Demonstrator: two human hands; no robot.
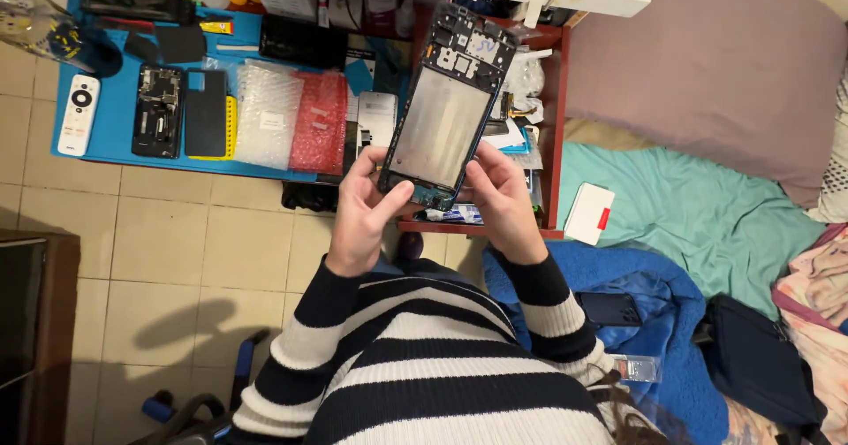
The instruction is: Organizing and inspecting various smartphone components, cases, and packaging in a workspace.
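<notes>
Holding an opened phone frame (449,109) up over the table (115,118), tilted toward 1 o'clock. Left hand (367,211) pinching its bottom corner at 7 o'clock, right hand (499,193) pinching the bottom edge at 5 o'clock. White remote (78,114) lying way off at 9 o'clock

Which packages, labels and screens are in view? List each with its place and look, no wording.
Phone frame: held by left hand and right hand, dark rim, bare silvery back.
Clear bubble-wrap pouch: on blue mat, small label.
Red bubble-wrap pouch: beside it.
White box: on teal sheet, red tab.
</notes>
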